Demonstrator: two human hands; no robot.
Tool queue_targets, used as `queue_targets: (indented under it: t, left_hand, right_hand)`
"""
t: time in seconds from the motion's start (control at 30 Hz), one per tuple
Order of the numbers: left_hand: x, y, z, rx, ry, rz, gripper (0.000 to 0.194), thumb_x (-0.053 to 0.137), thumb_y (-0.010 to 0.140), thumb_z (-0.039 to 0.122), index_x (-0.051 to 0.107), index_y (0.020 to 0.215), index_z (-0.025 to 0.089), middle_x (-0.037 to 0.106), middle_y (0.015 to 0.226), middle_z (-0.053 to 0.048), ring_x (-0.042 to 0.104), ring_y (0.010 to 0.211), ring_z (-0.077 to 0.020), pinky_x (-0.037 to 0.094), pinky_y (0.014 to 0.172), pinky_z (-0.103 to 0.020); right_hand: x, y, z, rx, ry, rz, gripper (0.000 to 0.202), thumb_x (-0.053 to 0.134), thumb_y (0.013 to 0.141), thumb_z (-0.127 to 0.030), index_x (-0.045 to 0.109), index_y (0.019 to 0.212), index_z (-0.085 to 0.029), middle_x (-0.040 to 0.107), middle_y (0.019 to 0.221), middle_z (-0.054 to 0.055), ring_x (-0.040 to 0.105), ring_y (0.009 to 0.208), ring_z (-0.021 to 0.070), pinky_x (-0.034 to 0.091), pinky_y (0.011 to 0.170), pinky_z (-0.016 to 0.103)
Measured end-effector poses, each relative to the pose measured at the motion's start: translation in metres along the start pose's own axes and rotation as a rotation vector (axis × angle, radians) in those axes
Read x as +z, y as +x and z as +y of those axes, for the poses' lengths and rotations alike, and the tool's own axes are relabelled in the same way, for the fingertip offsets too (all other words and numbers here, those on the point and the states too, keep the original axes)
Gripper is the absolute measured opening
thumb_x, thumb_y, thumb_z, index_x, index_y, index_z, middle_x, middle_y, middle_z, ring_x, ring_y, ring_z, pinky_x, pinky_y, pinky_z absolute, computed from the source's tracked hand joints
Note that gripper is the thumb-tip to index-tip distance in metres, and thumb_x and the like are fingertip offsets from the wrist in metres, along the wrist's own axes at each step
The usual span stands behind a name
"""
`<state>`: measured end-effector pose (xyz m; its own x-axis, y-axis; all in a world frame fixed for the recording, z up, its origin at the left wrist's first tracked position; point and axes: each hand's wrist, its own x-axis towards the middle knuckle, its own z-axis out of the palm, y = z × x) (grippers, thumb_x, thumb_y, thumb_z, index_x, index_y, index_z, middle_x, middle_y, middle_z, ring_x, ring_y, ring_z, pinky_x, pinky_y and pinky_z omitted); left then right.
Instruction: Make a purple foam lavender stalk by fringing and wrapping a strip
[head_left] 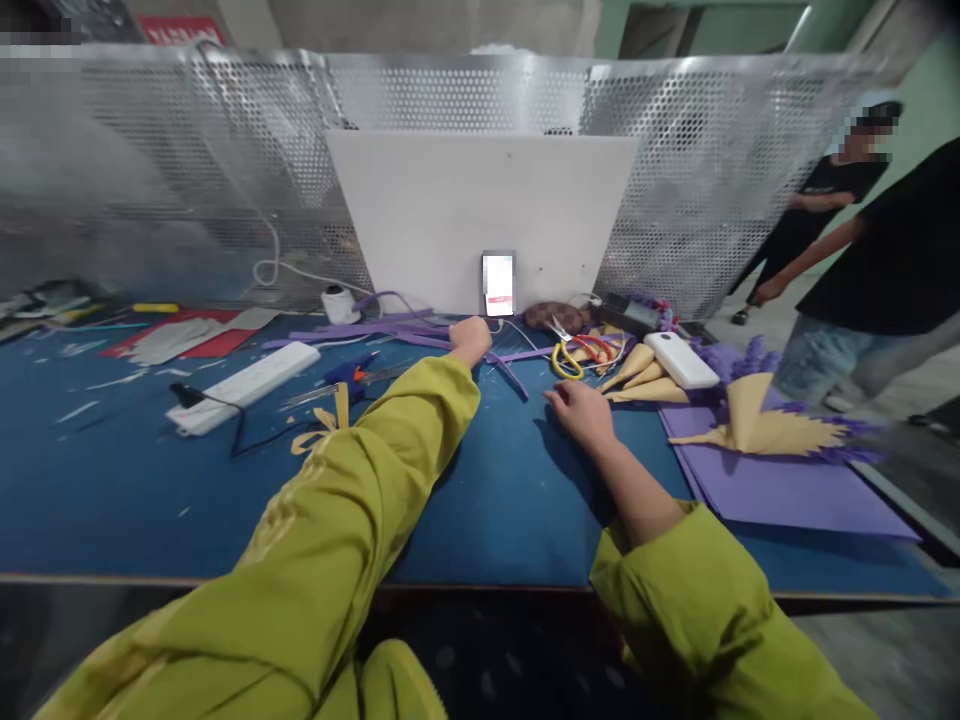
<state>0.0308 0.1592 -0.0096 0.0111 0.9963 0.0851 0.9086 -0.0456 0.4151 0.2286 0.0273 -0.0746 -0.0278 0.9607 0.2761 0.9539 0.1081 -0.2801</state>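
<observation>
My left hand [470,341] is closed like a fist over the purple paper strips [405,325] towards the back of the blue table. Its fingertips are hidden behind the knuckles, and one strip end [510,376] comes out on the right side of it. My right hand [582,413] hovers low over or rests on the table, fingers loosely bent, with nothing visible in them. Just beyond that hand lie yellow-handled scissors [568,361] and red-handled scissors [596,350]. Rolled tan paper cones [641,378] are close to its right.
A phone [499,284] leans on a white board [487,200]. On the left are a power strip [244,388], a glue gun [349,373] and red paper [187,335]. At right, a white power bank [681,360] and a paper-wrapped purple bouquet [780,425] lie by purple sheets [810,500]. Two people stand beyond.
</observation>
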Motion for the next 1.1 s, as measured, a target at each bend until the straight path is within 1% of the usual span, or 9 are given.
queue_targets:
  t: [0.07,0.1,0.27,0.4,0.63,0.83,1.0,1.03,1.1]
  left_hand:
    - [0.011,0.009,0.004,-0.012,0.097,-0.032,0.037,0.061,0.091,0.035,0.059,0.123,0.016,0.060,0.124,-0.012,0.061,0.106,-0.0246,0.053,0.088,-0.045]
    - [0.016,0.013,0.005,-0.014,0.142,-0.046,0.038,0.061,0.091,0.035,0.057,0.125,0.016,0.059,0.125,-0.012,0.061,0.106,-0.0244,0.053,0.087,-0.045]
    - [0.032,0.036,0.009,0.025,0.333,-0.131,0.039,0.062,0.090,0.035,0.057,0.124,0.015,0.059,0.125,-0.012,0.061,0.106,-0.0246,0.053,0.087,-0.044]
    - [0.034,0.049,0.012,0.057,0.416,-0.195,0.039,0.062,0.090,0.035,0.057,0.124,0.015,0.059,0.125,-0.013,0.061,0.106,-0.0246,0.053,0.087,-0.044]
    - [0.018,0.057,0.011,-0.027,0.452,-0.272,0.039,0.062,0.090,0.035,0.057,0.124,0.017,0.059,0.125,-0.012,0.061,0.106,-0.0245,0.053,0.087,-0.044]
    - [0.003,0.046,0.010,-0.098,0.448,-0.186,0.038,0.061,0.091,0.035,0.057,0.124,0.017,0.059,0.125,-0.011,0.061,0.106,-0.0244,0.054,0.087,-0.044]
    - [-0.023,0.033,0.013,-0.162,0.408,-0.134,0.038,0.061,0.091,0.035,0.058,0.124,0.017,0.060,0.124,-0.011,0.062,0.105,-0.0244,0.054,0.087,-0.044]
    - [-0.029,0.028,0.012,-0.170,0.398,-0.106,0.037,0.063,0.090,0.034,0.059,0.122,0.016,0.061,0.122,-0.012,0.062,0.105,-0.0249,0.054,0.086,-0.044]
    - [-0.039,0.016,0.010,-0.138,0.357,-0.028,0.026,0.072,0.080,0.025,0.069,0.102,0.011,0.068,0.107,-0.019,0.064,0.102,-0.0343,0.051,0.081,-0.045]
  right_hand:
    - [-0.001,0.001,-0.002,-0.012,-0.005,-0.018,0.033,0.050,0.095,-0.042,0.069,0.109,-0.019,0.074,0.104,0.008,0.067,0.095,0.0222,0.044,0.077,0.028]
    - [-0.002,0.001,-0.002,-0.014,-0.009,-0.030,0.033,0.051,0.095,-0.043,0.070,0.108,-0.019,0.074,0.102,0.008,0.068,0.094,0.0225,0.044,0.075,0.028]
    - [-0.004,0.001,-0.003,-0.015,-0.023,-0.082,0.032,0.053,0.094,-0.043,0.070,0.104,-0.018,0.073,0.100,0.011,0.068,0.090,0.0243,0.044,0.073,0.030]
    - [-0.006,0.000,-0.006,-0.029,-0.020,-0.106,0.032,0.053,0.094,-0.043,0.069,0.105,-0.017,0.072,0.103,0.012,0.067,0.093,0.0245,0.044,0.077,0.031]
    - [-0.008,0.000,-0.007,-0.017,-0.016,-0.130,0.032,0.055,0.094,-0.043,0.068,0.102,-0.016,0.071,0.104,0.012,0.067,0.097,0.0253,0.044,0.080,0.031]
    - [-0.006,0.002,-0.003,-0.004,0.003,-0.134,0.033,0.055,0.093,-0.045,0.068,0.102,-0.016,0.071,0.102,0.012,0.067,0.096,0.0258,0.045,0.077,0.031]
    - [-0.003,0.001,-0.002,0.003,0.063,-0.108,0.034,0.057,0.092,-0.046,0.069,0.101,-0.016,0.071,0.101,0.014,0.067,0.097,0.0266,0.045,0.080,0.031]
    - [-0.002,0.000,-0.002,0.005,0.084,-0.097,0.033,0.058,0.091,-0.045,0.069,0.100,-0.015,0.071,0.101,0.014,0.066,0.098,0.0271,0.045,0.081,0.032]
    - [0.000,-0.001,-0.002,0.010,0.137,-0.064,0.030,0.060,0.090,-0.042,0.069,0.099,-0.015,0.071,0.103,0.016,0.066,0.100,0.0283,0.045,0.083,0.033]
